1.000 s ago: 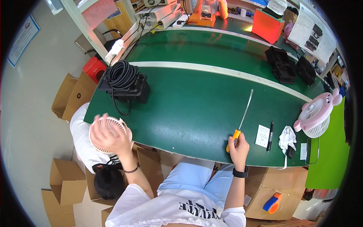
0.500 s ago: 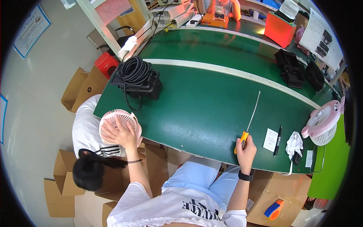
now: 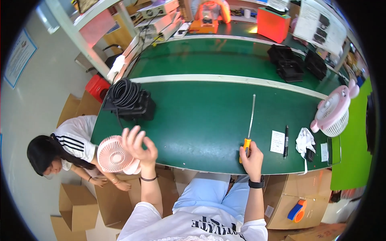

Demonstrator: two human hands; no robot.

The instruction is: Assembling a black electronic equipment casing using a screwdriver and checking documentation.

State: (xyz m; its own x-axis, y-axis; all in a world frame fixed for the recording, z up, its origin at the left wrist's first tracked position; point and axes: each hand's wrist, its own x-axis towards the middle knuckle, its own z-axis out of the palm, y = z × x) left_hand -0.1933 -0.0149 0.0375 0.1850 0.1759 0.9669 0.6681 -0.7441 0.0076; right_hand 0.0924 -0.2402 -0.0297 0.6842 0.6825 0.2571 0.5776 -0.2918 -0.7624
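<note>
My right hand (image 3: pixel 252 160) is closed round the yellow handle of a screwdriver (image 3: pixel 250 124), whose long metal shaft points away across the green table. At the table's left front corner stands a pink fan (image 3: pixel 116 156) with a round grille. Just right of it, my left hand (image 3: pixel 138 145) is raised with its fingers apart and slightly curled, holding nothing. Behind the fan sits a black box-shaped device (image 3: pixel 140 106) topped by a coiled black cable (image 3: pixel 124 93).
Right of the screwdriver lie a paper slip (image 3: pixel 277 141), a pen (image 3: pixel 286 140) and a white cloth (image 3: pixel 304 140). A pink-and-white fan (image 3: pixel 333 110) stands at the right. A co-worker (image 3: pixel 74 140) bends over cardboard boxes (image 3: pixel 78 205) at left. Black cases (image 3: pixel 290 66) lie far right.
My left hand has come off the pink fan, moving right. The co-worker has shifted left, arms now showing. The view has turned; the screwdriver stays in my right hand.
</note>
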